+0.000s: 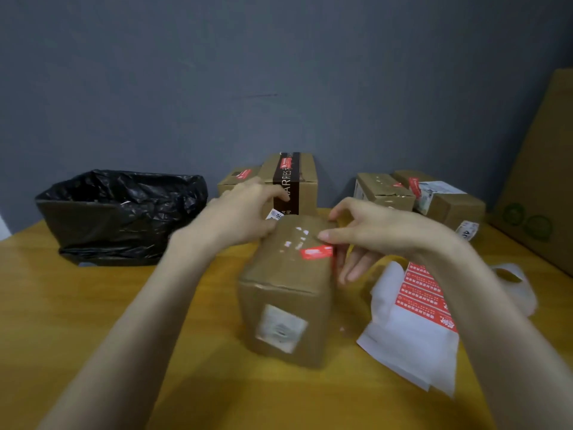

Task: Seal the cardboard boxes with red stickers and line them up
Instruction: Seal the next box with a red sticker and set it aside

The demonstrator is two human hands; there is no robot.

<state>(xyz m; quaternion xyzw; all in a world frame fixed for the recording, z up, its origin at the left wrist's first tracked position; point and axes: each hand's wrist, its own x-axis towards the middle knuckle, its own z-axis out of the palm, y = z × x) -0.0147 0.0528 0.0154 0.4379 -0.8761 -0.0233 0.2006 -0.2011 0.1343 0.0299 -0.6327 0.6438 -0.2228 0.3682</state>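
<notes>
A brown cardboard box (285, 293) stands on the wooden table in front of me, with a white label on its near face. A red sticker (316, 252) lies at the right edge of its top. My left hand (245, 212) grips the far left top corner of the box with curled fingers. My right hand (366, 234) presses its thumb on the top beside the sticker, while its straight fingers hang down along the box's right side. A white sheet of red stickers (421, 290) lies just right of the box.
Against the grey wall stand a box with a dark tape band (291, 181), a small box (235, 178) and two boxes at the right (384, 190) (449, 203), each with a red sticker. A black bin bag (124, 212) sits left. A large carton (539, 187) leans right.
</notes>
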